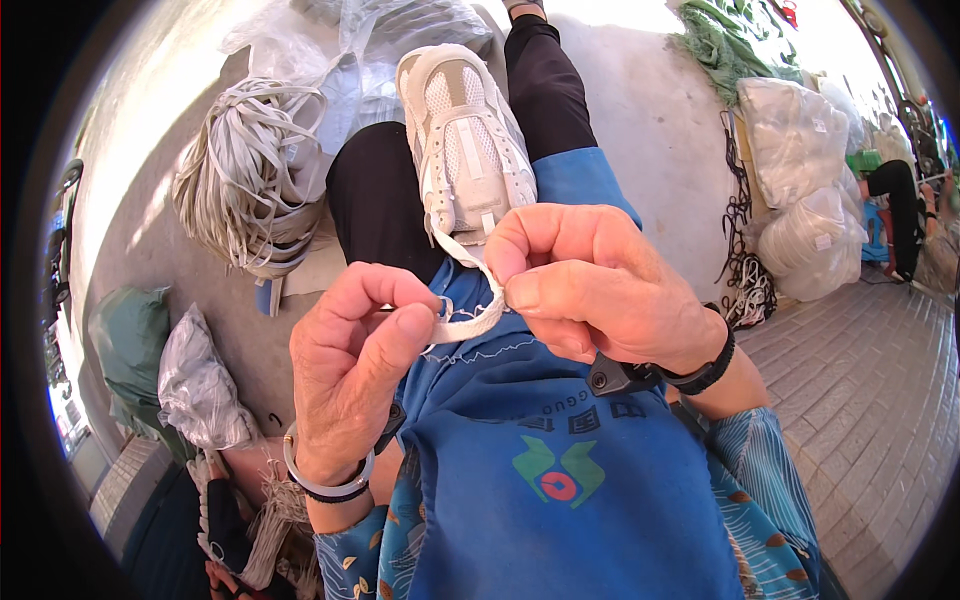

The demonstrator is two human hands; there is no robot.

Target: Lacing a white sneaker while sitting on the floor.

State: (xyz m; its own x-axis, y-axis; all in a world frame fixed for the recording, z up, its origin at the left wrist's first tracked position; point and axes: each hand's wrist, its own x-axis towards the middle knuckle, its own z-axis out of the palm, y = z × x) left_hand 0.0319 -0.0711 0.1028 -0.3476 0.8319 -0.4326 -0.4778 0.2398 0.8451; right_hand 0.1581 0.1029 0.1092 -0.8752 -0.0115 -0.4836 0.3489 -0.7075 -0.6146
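Note:
A beige and white sneaker (pixel 478 150) rests on my lap between the black trouser legs, its toe pointing away from me. From its lower end comes a flat white shoelace (pixel 468 328), which bends into a loop between my hands above the blue apron. My left hand (pixel 352 355) pinches the lace between thumb and forefinger. On the other side, my right hand (pixel 590 280) grips the lace near the loop's bend with thumb and fingers pressed together. The lace's tip is hard to make out at the left fingertips. Loose white threads show on the apron just behind the lace.
A big bundle of grey-beige laces (pixel 245 170) lies at the left. Clear plastic bags (pixel 380 40) lie beyond the sneaker, and stuffed bags (pixel 795 150) stack up at the right beside dark cords (pixel 738 200). A green sack (pixel 130 340) and a grey plastic bag (pixel 205 385) sit lower left.

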